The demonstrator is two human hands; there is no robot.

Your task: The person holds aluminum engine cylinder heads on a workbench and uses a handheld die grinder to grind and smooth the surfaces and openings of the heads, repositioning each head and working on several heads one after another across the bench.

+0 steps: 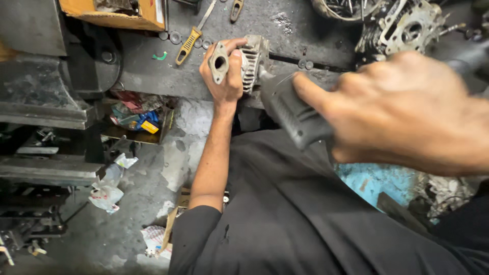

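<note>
**Finned Metal Part Held at Bench Edge While Power Tool Was Applied**

While the finned metal part (244,61) was pressed against the front edge of the dark workbench (153,71), it was gripped by the left hand (224,71), whose fingers were wrapped closed around its flanged end. A round bore in that flange was turned toward the camera. The right hand (402,112), large and blurred in the foreground, was closed around the grey handle of a power tool (290,114), with the forefinger laid along the body. The nose of the tool was set against the finned side of the part, though the exact point of contact could not be made out.

On the bench behind the part, a yellow-handled screwdriver (189,43) was seen lying at an angle, with several washers (175,36) just beside it. A cardboard box (114,15) was placed at the far left of the bench, and a larger engine casting (402,28) was set at the far right, well apart from the hands. Below the bench, scraps of paper and rags (107,191) were scattered on the concrete floor.
</note>
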